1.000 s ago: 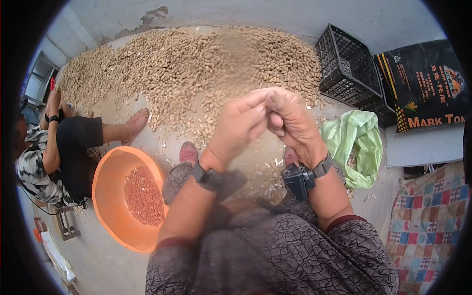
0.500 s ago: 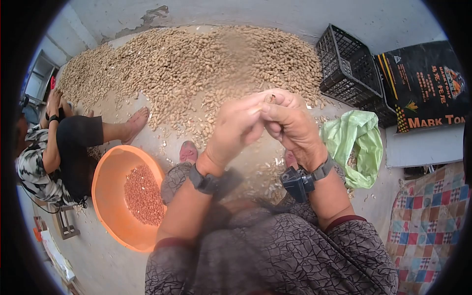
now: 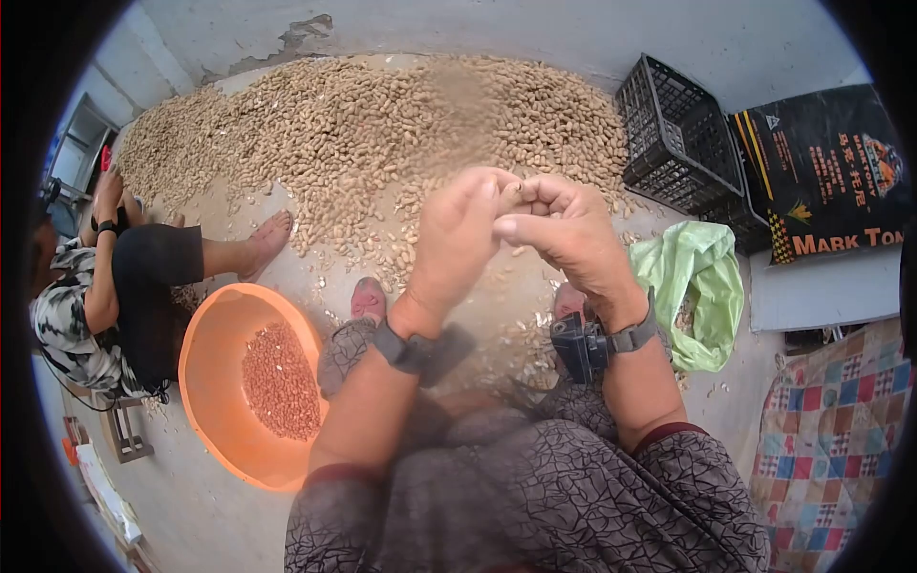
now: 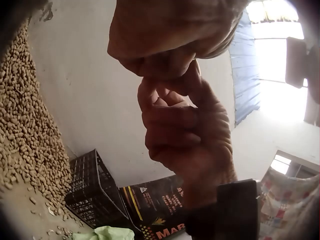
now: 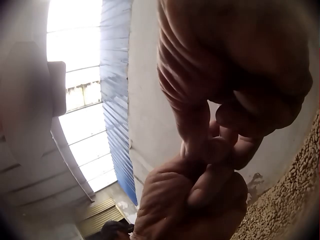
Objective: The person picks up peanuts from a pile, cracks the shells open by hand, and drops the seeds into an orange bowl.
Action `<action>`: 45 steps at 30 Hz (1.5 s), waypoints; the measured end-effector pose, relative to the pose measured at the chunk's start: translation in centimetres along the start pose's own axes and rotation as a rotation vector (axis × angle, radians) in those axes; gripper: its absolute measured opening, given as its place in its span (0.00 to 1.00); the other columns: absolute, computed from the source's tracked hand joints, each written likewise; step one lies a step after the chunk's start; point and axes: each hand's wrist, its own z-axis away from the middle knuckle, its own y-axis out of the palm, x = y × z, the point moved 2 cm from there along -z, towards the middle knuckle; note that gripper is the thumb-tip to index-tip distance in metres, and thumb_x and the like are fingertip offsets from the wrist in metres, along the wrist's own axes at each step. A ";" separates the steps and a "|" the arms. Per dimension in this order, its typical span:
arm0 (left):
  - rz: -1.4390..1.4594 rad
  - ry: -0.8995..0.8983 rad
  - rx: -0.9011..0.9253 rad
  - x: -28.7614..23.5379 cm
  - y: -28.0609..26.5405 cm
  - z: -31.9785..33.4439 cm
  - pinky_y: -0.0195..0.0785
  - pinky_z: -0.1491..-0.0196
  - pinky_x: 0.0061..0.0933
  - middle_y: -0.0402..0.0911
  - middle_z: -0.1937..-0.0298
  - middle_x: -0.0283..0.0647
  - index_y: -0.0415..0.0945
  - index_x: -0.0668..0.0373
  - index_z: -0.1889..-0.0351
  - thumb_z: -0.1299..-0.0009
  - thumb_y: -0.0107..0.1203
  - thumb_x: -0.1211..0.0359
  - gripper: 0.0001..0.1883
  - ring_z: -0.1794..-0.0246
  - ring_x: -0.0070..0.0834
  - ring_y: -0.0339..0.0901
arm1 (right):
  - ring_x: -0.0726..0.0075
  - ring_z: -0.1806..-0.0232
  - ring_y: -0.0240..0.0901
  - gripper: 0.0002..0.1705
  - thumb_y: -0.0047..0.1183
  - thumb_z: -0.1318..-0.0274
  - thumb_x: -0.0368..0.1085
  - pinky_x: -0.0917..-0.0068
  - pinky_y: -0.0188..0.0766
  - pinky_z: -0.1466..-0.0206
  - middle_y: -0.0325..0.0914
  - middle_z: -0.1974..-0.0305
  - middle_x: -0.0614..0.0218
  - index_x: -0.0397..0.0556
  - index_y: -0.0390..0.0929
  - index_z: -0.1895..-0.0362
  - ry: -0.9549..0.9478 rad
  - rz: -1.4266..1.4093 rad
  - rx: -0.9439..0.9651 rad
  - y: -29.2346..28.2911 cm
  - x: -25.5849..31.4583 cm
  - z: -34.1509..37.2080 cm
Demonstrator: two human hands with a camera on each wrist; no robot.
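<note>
In the head view my left hand (image 3: 451,244) and right hand (image 3: 585,239) meet at chest height, above the floor between the feet. A small tan peanut (image 3: 512,197) shows where their fingertips come together. The left hand's thumb and curled fingers pinch it from one side, and the right hand's curled fingers hold it from the other. My right thumb points across toward the left hand, just below the peanut. In both wrist views the hands overlap at the fingertips, in shadow, and the peanut is hidden by the fingers.
A large heap of unshelled peanuts (image 3: 353,134) lies along the wall. An orange basin (image 3: 215,382) with red shelled kernels stands at left, beside a seated person (image 3: 91,306). At right are a black crate (image 3: 669,143), a printed black sack (image 3: 821,172) and a green bag (image 3: 712,325).
The fingertips have drawn slightly apart and the right thumb has moved down and left, so the peanut shows more plainly between the hands. The seated person has hardly moved.
</note>
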 end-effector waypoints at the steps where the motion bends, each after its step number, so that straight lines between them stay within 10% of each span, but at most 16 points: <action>1: 0.044 0.044 -0.056 0.1 0.1 0.0 0.59 0.77 0.15 0.72 0.76 0.32 0.73 0.64 0.62 0.29 0.40 0.69 0.11 0.78 0.13 0.66 | 0.76 0.71 0.74 0.12 0.58 0.53 0.30 0.81 0.71 0.68 0.79 0.71 0.63 0.36 0.76 0.63 0.034 -0.045 -0.010 -0.1 0.1 0.1; 23: -0.423 0.363 -0.039 1.5 0.3 0.5 0.65 0.71 0.19 0.73 0.72 0.33 0.71 0.66 0.59 0.30 0.37 0.74 0.10 0.73 0.15 0.68 | 0.85 0.79 0.65 0.09 0.55 0.47 0.35 0.87 0.60 0.77 0.76 0.78 0.67 0.42 0.76 0.73 0.009 -0.314 -0.118 0.5 -2.4 -0.4; 40: 0.204 -0.054 -0.106 2.3 -0.2 0.4 0.49 0.83 0.13 0.64 0.77 0.27 0.68 0.59 0.64 0.30 0.37 0.71 0.07 0.83 0.11 0.56 | 0.79 0.76 0.74 0.04 0.52 0.48 0.27 0.82 0.69 0.74 0.78 0.77 0.63 0.37 0.76 0.71 -0.413 0.107 -0.289 2.2 -2.7 0.4; 44: -0.267 0.130 -0.057 2.7 -1.7 -0.1 0.45 0.87 0.14 0.63 0.79 0.27 0.67 0.57 0.65 0.30 0.39 0.70 0.05 0.86 0.12 0.54 | 0.79 0.76 0.74 0.03 0.52 0.48 0.26 0.81 0.70 0.76 0.77 0.77 0.65 0.37 0.74 0.72 -0.473 0.142 -0.259 2.7 -1.6 0.9; 45: 0.098 -0.075 0.049 2.6 -2.4 -0.2 0.53 0.80 0.22 0.66 0.75 0.35 0.67 0.62 0.65 0.39 0.46 0.74 0.05 0.80 0.24 0.61 | 0.79 0.77 0.74 0.02 0.52 0.49 0.25 0.81 0.69 0.77 0.76 0.78 0.65 0.38 0.74 0.73 -0.438 0.077 -0.220 2.8 -1.7 0.9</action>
